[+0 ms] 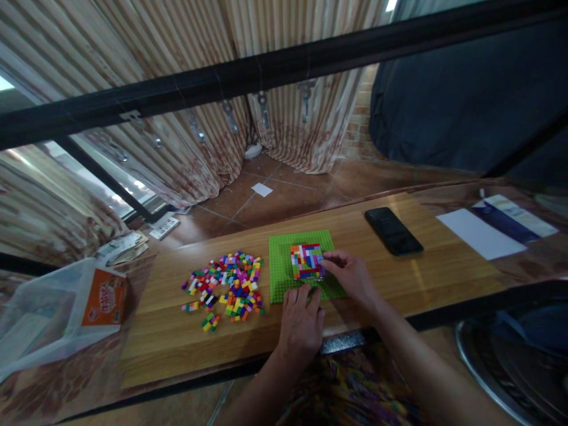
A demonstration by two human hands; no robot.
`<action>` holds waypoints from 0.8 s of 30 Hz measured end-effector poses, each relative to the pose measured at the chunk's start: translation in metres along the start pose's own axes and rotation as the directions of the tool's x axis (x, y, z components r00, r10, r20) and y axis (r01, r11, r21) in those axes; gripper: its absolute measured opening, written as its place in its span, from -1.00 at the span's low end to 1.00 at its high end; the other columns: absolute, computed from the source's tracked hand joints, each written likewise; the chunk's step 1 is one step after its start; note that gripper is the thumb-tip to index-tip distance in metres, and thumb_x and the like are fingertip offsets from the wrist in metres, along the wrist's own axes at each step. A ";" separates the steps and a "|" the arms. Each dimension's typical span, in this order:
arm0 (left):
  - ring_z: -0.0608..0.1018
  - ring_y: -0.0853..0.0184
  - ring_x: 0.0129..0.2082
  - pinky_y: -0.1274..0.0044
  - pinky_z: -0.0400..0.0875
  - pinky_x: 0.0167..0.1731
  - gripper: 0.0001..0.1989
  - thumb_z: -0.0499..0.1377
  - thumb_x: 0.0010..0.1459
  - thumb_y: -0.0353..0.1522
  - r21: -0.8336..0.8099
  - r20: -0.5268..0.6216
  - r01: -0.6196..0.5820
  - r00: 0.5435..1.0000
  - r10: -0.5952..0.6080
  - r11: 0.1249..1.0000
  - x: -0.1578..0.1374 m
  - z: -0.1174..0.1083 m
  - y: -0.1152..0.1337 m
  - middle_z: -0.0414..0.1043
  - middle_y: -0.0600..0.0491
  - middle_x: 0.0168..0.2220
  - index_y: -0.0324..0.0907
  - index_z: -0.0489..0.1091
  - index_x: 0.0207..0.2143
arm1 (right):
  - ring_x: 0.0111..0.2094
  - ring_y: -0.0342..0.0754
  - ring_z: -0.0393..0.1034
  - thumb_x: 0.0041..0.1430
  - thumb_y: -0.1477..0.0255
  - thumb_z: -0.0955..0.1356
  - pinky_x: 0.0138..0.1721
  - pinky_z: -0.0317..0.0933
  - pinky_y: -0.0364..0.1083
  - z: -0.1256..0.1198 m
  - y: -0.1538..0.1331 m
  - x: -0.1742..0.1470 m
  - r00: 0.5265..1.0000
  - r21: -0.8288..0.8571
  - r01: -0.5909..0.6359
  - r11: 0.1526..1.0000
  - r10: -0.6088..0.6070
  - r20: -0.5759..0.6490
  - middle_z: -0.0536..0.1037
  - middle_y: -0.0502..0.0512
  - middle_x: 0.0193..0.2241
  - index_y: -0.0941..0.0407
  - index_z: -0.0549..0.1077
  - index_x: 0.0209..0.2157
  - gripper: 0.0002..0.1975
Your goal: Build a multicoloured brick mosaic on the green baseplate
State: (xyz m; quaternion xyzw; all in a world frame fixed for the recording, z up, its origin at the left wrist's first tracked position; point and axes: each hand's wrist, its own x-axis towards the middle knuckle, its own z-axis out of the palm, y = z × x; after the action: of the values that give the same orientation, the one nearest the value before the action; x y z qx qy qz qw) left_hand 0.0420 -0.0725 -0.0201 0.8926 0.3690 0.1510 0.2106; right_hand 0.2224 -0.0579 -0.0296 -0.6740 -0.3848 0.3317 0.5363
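A green studded baseplate lies on the wooden board, bearing a squarish block of many-coloured toy bricks. At the right side of this block, my right hand has its thumb and fingertips drawn together. Whatever is between those fingertips is too small to make out. My left hand rests at the front edge of the baseplate, palm down, its fingers stretched toward the block and slightly bent. To the left of the baseplate spreads a loose pile of small coloured toy bricks.
A black phone lies on the wooden board at the right. Beyond it are a white sheet and a blue-and-white packet. A clear plastic bin stands at the left. A dark metal bar crosses behind the board.
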 end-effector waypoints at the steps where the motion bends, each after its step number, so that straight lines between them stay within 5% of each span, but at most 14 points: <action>1: 0.34 0.08 0.02 0.21 0.23 0.07 -0.60 0.06 0.20 -0.38 -0.002 0.000 0.002 1.000 -0.002 1.000 0.000 0.000 0.000 0.33 -0.14 0.07 -0.19 0.35 0.10 | -0.35 -0.03 0.48 -0.01 0.21 0.42 -0.27 0.33 -0.07 -0.001 0.000 0.001 1.000 0.016 -0.006 1.000 0.006 -0.003 0.63 0.08 -0.36 0.11 0.57 -0.31 -0.71; 14: 0.32 0.08 -0.01 0.20 0.24 0.05 -0.60 0.05 0.22 -0.37 0.012 0.013 0.029 0.999 -0.029 1.000 -0.004 0.005 0.002 0.30 -0.13 0.10 -0.20 0.35 0.11 | -0.34 0.02 0.49 0.11 0.15 0.33 -0.27 0.27 -0.05 0.013 -0.010 0.007 0.996 -0.316 -0.039 0.948 0.013 -0.085 0.63 0.13 -0.37 0.12 0.56 -0.32 -0.67; 24: 0.34 0.13 -0.04 0.26 0.32 0.01 -0.63 0.09 0.20 -0.40 0.040 -0.062 0.012 0.998 -0.010 0.999 -0.004 0.010 0.002 0.31 -0.09 0.08 -0.19 0.36 0.07 | -0.31 0.03 0.49 0.13 0.12 0.31 -0.24 0.30 -0.02 0.017 -0.003 0.001 0.994 -0.325 0.023 0.945 -0.057 -0.097 0.62 0.15 -0.36 0.12 0.52 -0.25 -0.63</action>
State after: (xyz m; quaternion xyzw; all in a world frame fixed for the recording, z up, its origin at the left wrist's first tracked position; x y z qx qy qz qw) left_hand 0.0443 -0.0794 -0.0284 0.8895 0.3832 0.1698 0.1819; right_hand 0.2082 -0.0485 -0.0300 -0.7615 -0.4188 0.2172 0.4445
